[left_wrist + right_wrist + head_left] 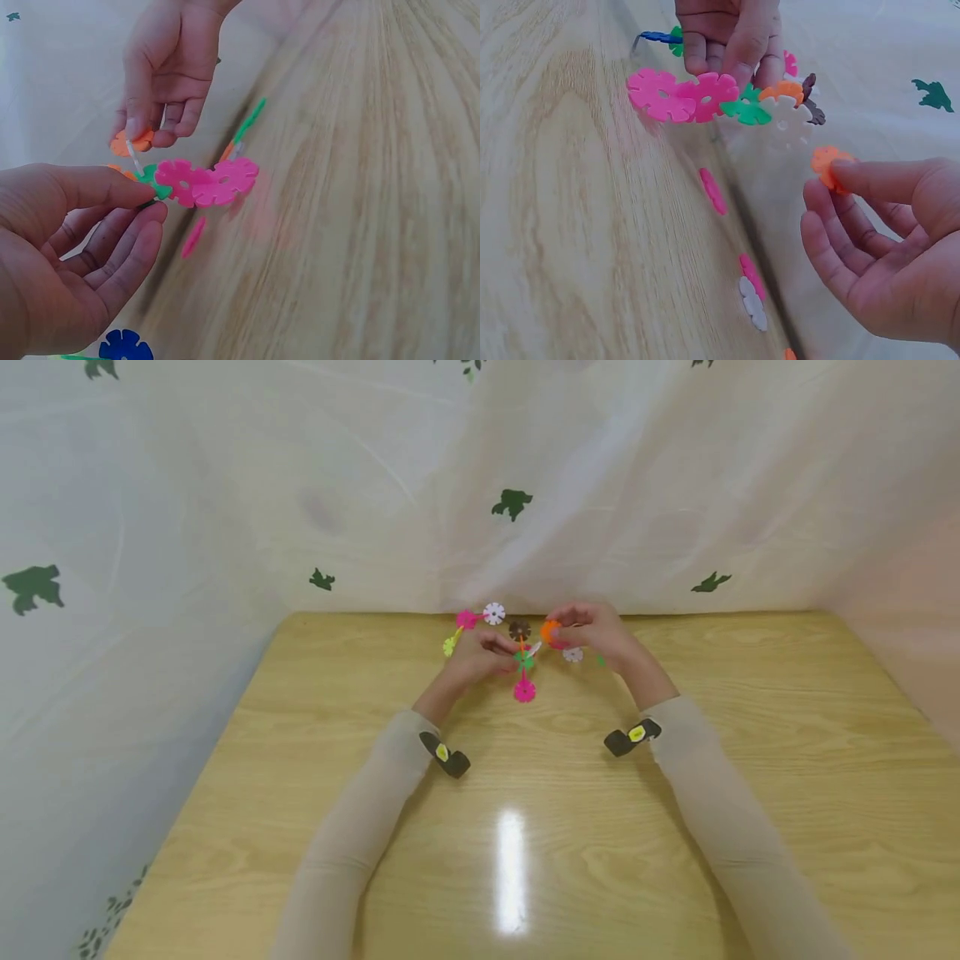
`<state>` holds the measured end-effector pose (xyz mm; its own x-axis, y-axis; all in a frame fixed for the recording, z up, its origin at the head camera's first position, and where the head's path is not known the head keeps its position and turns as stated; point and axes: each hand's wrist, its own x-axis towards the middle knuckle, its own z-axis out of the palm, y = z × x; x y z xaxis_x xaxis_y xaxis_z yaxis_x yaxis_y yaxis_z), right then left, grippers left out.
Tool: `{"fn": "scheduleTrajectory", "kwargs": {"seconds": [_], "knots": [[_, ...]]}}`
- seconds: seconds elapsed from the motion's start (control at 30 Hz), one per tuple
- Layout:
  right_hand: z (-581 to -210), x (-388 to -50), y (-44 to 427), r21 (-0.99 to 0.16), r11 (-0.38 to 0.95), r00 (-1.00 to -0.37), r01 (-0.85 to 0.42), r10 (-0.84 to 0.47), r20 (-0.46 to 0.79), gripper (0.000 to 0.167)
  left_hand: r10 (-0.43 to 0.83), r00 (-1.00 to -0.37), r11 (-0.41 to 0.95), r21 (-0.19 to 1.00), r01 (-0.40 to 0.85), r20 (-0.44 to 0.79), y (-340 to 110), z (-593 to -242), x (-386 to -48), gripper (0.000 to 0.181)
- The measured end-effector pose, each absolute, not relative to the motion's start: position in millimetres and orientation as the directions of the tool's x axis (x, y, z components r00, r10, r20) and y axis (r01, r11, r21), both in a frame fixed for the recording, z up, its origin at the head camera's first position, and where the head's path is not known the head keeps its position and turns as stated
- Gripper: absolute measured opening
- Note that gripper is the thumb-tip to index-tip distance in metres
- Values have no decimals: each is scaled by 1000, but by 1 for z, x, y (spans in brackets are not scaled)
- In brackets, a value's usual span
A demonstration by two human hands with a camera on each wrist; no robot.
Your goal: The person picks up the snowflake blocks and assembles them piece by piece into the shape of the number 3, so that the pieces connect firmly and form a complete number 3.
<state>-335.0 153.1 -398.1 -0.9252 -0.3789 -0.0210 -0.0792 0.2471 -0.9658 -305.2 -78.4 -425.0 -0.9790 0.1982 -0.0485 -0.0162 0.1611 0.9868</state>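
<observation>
My left hand (480, 657) pinches a green notched disc (154, 181) between thumb and fingers. Joined to that disc are two pink discs (706, 97), an orange one (782, 93), a white one (788, 121) and dark brown ones (520, 630). In my right hand (892, 247) an orange disc (829, 166) is held by thumb and fingertips, beside the white disc. A gap shows between the orange and white discs in the right wrist view; in the left wrist view they overlap, and I cannot tell if they touch there.
Behind my left hand lie joined pink (467, 620), white (493, 613) and yellow (450, 646) discs. A blue disc (126, 346) shows in the left wrist view. Loose pink (712, 191) and white (753, 304) discs lie near the table's (375, 652) back edge, before a hanging cloth (375, 485).
</observation>
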Motion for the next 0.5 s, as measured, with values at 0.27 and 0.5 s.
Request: {"fn": "scheduleTrajectory", "kwargs": {"seconds": [0.27, 0.5], "knots": [[-401, -338, 150, -984, 176, -930, -25, -366, -42, 21, 165, -985, 147, 989, -18, -42, -78, -429, -305, 23], [-401, -337, 149, -988, 153, -928, -20, -369, -38, 20, 158, -987, 122, 992, -12, -31, -79, -426, -304, 27]]}}
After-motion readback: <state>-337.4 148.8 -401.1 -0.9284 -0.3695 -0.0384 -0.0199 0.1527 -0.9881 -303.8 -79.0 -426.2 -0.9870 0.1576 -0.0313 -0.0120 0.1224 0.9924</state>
